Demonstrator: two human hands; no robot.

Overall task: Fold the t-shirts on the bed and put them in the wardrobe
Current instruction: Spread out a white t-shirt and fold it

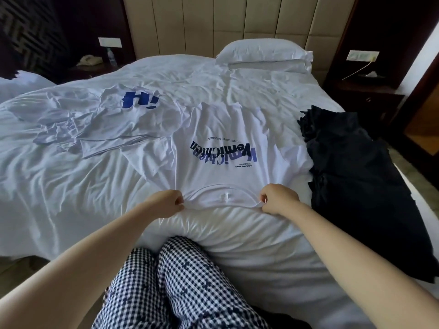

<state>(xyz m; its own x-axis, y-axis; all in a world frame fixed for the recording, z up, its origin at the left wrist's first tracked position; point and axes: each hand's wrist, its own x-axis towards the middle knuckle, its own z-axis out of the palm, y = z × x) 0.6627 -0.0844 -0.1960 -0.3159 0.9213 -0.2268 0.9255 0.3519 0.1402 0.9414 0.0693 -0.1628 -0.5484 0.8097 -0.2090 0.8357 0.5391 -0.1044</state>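
**Both hands hold the printed white t-shirt at its neckline**

The white cotton t-shirt with dark and blue lettering [225,148] lies spread on the white crumpled bed sheet [71,186], in the middle of the picture. Its collar is turned to 6 o'clock, toward the person, and its hem to 12 o'clock, so the print reads upside down.

The left hand [169,201] is at the 9 o'clock end of the neckline. Its fingers are curled and they pinch a fold of the cloth. The right hand [276,198] is at the 3 o'clock end and pinches the collar edge in the same narrow grip. The cloth between the 2 hands is gathered into small wrinkles.

At 10 o'clock from this shirt lies a second white t-shirt with a big blue print [114,117], crumpled, and its edge touches the sleeve of the first one. At 3 o'clock a dark navy crumpled garment [356,174] lies just beside the shirt, along the edge of the bed; I cannot tell what kind of garment it is.

At 12 o'clock a white pillow [263,53] rests against the beige padded headboard [237,17]. At 6 o'clock the person's blue-and-white checked trousers [180,281] press against the mattress. A dark wooden nightstand [363,96] stands at 2 o'clock, beside the bed.
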